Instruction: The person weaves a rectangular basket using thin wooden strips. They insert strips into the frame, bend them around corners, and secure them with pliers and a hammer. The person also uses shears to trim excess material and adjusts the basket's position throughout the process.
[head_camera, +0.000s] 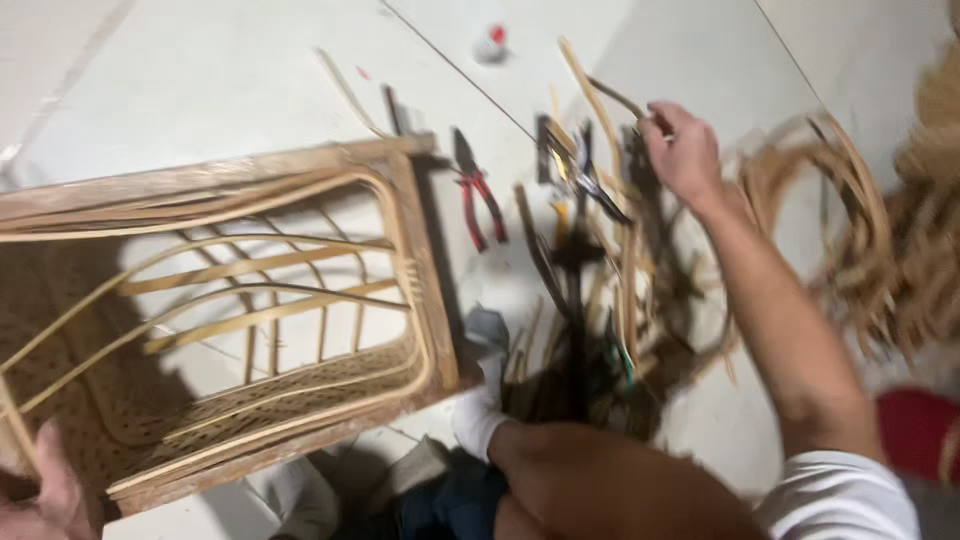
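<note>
— Where are the hands?

— The right hand (682, 152) is stretched to the upper middle of the frame, its fingers curled around the top end of a dark cane strip (620, 100) in the pile of cane strips (610, 290). The left hand (45, 495) sits in the lower left corner, resting on the near edge of the rattan frame (425, 270); blur keeps me from telling whether it is clamped or only leaning there.

— Which step would you call it?

— Picking a strip from the pile, I judge. Freeing it would call for a clean lift along its length, since other strips cross it.

— How does it lie?

— Its long axis runs from the upper middle down and to the right, bowed. The frame's long side runs left to right, tilted up toward the right.

— Anything else nearby?

— Red-handled pliers (478, 195) between frame and pile, a cane coil (850, 200) at right, all on the pale tiled floor (200, 80).
</note>
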